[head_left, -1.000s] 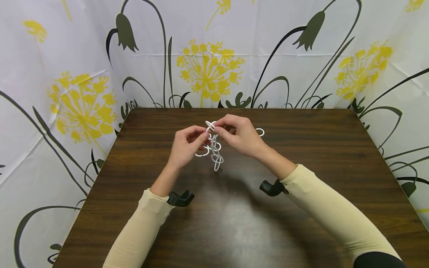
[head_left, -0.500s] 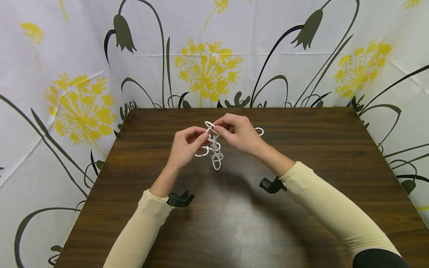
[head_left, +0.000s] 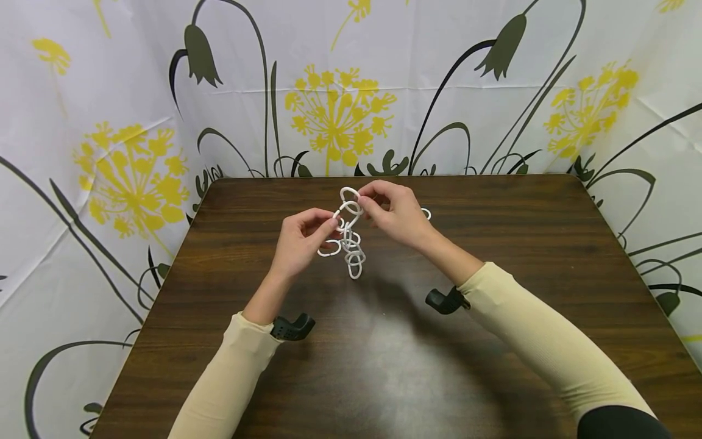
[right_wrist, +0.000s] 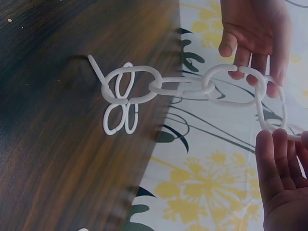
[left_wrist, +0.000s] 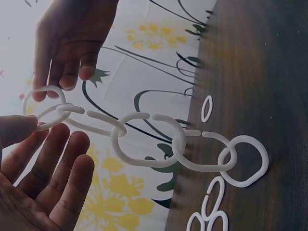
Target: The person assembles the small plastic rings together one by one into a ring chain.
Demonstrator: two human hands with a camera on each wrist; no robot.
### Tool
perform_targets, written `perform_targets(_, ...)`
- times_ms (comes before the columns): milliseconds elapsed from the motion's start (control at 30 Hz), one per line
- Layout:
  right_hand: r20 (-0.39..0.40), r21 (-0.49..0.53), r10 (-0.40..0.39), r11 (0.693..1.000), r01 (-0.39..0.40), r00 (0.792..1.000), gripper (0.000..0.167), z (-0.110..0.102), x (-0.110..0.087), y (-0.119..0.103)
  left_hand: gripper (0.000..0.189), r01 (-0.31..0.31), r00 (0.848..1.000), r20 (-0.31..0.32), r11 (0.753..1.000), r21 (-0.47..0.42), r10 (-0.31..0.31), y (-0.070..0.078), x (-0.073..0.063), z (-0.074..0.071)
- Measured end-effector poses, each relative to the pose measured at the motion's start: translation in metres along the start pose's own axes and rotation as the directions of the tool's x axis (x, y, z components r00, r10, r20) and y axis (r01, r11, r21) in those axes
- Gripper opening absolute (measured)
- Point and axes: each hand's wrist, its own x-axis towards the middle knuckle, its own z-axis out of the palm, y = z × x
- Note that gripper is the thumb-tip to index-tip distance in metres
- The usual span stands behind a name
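A chain of white plastic links (left_wrist: pixel 139 163) hangs between the two hands, its lower end close over the table. My left hand (head_left: pixel 298 241) pinches one of its upper links between thumb and fingertips. To the right and slightly higher, my right hand (head_left: pixel 401 214) pinches the top link (head_left: pixel 349 189) at its side. The top link loops with the one my left hand holds. Small gaps show in several links. In the right wrist view, the left hand (right_wrist: pixel 257 33) appears at the top and the right hand (right_wrist: pixel 288 192) at the lower right.
On the dark wood table (head_left: pixel 384 366), several loose white links (right_wrist: pixel 114 132) lie behind the hanging chain. Another white link (head_left: pixel 429 214) lies partly hidden behind the right hand. A white curtain (head_left: pixel 340 36) with yellow and dark flowers stands behind the table's far edge.
The right hand has moved slightly up and right, lifting the top link away from the left hand's link, so both links now show spread apart. The left hand has barely moved.
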Motion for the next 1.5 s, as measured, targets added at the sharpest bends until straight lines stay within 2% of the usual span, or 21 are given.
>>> perform_targets(433, -0.035, 0.1, 0.071, 0.993, -0.068, 0.997, 0.012, -0.003, 0.003, -0.001, 0.021, 0.016, 1.0, -0.007, 1.0, -0.018, -0.016, -0.004, -0.001, -0.002)
perform_targets(767, -0.009, 0.157, 0.089, 0.984, -0.087, 0.996, 0.013, 0.0, 0.003, -0.006, 0.021, 0.027, 0.999, 0.024, 0.998, 0.051, -0.028, -0.008, -0.002, -0.002)
perform_targets(933, 0.002, 0.173, 0.102, 0.98, -0.101, 0.995, 0.014, 0.001, 0.002, -0.007, 0.022, 0.011, 1.0, 0.022, 0.998, 0.055, -0.012, -0.007, 0.0, -0.001)
perform_targets(1100, 0.018, 0.177, 0.101, 0.979, -0.102, 0.995, 0.015, 0.002, 0.001, -0.007, 0.027, -0.012, 1.0, -0.026, 1.0, 0.027, 0.013, -0.001, 0.002, 0.003)
perform_targets(1300, 0.029, 0.174, 0.106, 0.979, -0.109, 0.994, 0.016, 0.003, 0.0, -0.008, 0.025, -0.052, 0.996, -0.072, 0.997, -0.055, 0.048, 0.004, 0.006, 0.007)
perform_targets(1500, 0.037, 0.165, 0.113, 0.979, -0.118, 0.993, 0.016, 0.002, -0.001, -0.006, 0.024, -0.059, 0.993, -0.106, 0.991, -0.121, 0.046, 0.006, 0.008, 0.011)
